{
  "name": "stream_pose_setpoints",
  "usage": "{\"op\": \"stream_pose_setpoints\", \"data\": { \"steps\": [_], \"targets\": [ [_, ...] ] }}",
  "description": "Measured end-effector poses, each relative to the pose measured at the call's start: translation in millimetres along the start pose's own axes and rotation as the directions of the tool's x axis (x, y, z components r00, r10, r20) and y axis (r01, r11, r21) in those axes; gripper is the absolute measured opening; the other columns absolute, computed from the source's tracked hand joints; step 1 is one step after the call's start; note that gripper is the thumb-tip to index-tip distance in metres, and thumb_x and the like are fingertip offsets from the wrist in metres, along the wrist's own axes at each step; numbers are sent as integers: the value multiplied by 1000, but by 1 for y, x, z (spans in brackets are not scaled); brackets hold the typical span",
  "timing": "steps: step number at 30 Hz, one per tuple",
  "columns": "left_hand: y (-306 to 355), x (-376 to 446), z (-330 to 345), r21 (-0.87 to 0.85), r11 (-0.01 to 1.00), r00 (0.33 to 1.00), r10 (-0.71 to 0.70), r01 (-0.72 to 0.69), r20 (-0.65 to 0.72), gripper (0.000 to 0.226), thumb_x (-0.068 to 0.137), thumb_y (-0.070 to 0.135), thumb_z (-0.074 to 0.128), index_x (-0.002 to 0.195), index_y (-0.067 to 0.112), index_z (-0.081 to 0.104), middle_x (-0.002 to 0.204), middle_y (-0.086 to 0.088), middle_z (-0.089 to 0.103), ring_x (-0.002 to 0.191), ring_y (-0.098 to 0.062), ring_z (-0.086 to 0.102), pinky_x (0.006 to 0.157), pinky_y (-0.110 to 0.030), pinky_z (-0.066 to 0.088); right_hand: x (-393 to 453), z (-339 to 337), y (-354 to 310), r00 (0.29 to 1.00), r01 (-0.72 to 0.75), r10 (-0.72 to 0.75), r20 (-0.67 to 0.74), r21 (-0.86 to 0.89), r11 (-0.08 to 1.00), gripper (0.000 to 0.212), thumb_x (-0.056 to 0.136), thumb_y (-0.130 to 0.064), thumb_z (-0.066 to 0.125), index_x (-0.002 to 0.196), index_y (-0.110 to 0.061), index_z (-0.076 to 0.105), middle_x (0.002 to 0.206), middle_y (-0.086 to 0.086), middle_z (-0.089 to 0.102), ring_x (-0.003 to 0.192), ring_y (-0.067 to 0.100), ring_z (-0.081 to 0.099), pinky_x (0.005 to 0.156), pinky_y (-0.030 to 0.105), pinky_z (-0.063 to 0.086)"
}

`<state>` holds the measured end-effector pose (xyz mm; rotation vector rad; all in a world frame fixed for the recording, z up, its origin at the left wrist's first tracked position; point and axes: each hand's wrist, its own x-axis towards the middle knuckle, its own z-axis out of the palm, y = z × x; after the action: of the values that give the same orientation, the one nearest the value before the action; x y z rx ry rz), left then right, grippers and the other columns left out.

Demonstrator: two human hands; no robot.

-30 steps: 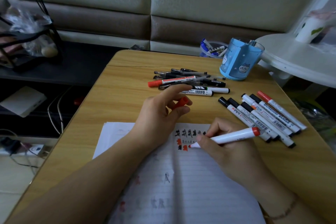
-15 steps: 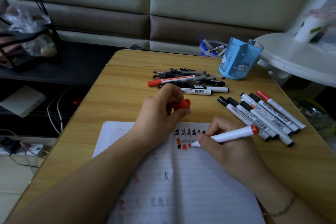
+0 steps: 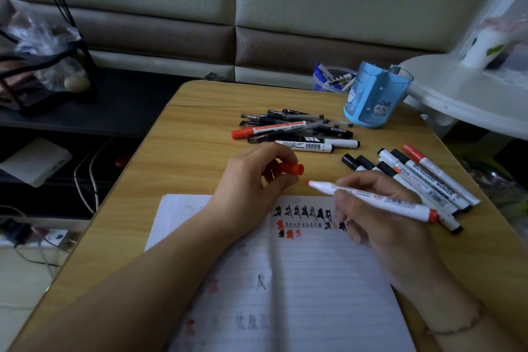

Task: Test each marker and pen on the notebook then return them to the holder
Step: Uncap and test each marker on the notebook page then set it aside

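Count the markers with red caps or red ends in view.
3. One lies in the far pile, one at the outer edge of the right-hand row, and the uncapped one is held in the right hand. Others may be hidden.

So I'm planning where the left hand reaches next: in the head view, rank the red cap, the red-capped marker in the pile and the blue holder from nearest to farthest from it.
1. Red cap: pinched in the left hand itself.
2. Red-capped marker: in the pile just beyond the hand.
3. Blue holder: far right corner of the table, behind the pile.
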<state>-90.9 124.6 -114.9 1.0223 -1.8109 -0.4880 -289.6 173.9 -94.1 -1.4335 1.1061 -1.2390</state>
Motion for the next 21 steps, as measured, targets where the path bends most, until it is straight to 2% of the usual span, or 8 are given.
{"op": "stream_pose_setpoints", "data": {
  "steps": [1, 4, 8, 12, 13, 17, 21],
  "targets": [
    [0, 0, 0, -4, 1000, 1000, -6, 6, 2, 20, 81, 9, 77, 98, 13, 67, 90, 6, 69, 80, -12, 63, 71, -28, 51, 0, -1, -1, 999, 34, -34, -7, 5, 999, 17, 75, -34, 72, 88, -23, 73, 74, 14, 67, 57, 35, 50, 43, 30, 37],
    [1, 0, -1, 7, 1000, 1000, 2, -2, 15, 20, 82, 10, 76, 99, 16, 67, 91, 10, 68, 80, -8, 60, 68, -21, 49, -1, -1, 0, 993, 103, -102, -54, 18, 995, 24, 74, -33, 60, 90, -24, 74, 83, 16, 69, 65, 29, 61, 41, 28, 38],
    [3, 0, -1, 2, 1000, 999, 30, -30, 33, 20, 83, 9, 75, 98, 19, 67, 92, 13, 67, 82, -7, 60, 67, -16, 47, 0, -1, 1, 992, 103, -103, -66, -10, 995, 15, 81, -18, 58, 88, -23, 70, 85, 15, 72, 62, 27, 63, 40, 29, 36],
    [4, 1, -2, -10, 995, 993, 100, -99, 60, 18, 84, 7, 74, 99, 14, 69, 91, 10, 67, 80, -5, 60, 68, -15, 45, 0, -1, 0, 996, 82, -83, -38, -37, 996, 9, 86, -14, 63, 88, -19, 70, 85, 15, 73, 60, 27, 65, 41, 24, 39],
    [4, 1, -2, -14, 993, 990, 120, -119, 74, 17, 84, 8, 74, 100, 13, 69, 90, 8, 67, 79, -5, 59, 68, -15, 45, 0, -1, 0, 996, 77, -78, -32, -42, 996, 6, 87, -14, 65, 90, -16, 71, 85, 14, 74, 60, 27, 66, 41, 24, 39],
    [6, 0, -3, -31, 982, 975, 186, -184, 120, 13, 88, 10, 66, 101, 9, 68, 89, 7, 65, 79, -7, 61, 70, -19, 47, 0, -1, -2, 999, 28, -28, -27, 15, 999, 23, 79, -24, 62, 94, -11, 72, 88, 14, 75, 60, 28, 67, 41, 28, 37],
    [11, 1, -6, -13, 975, 964, 222, -223, 143, 12, 90, 4, 62, 100, 8, 68, 81, 12, 59, 71, 3, 54, 68, -11, 41, -1, -2, -3, 1000, 15, -14, -4, 91, 996, 21, 80, -28, 63, 92, -15, 74, 89, 16, 75, 62, 30, 68, 42, 26, 40]
  ]
}}
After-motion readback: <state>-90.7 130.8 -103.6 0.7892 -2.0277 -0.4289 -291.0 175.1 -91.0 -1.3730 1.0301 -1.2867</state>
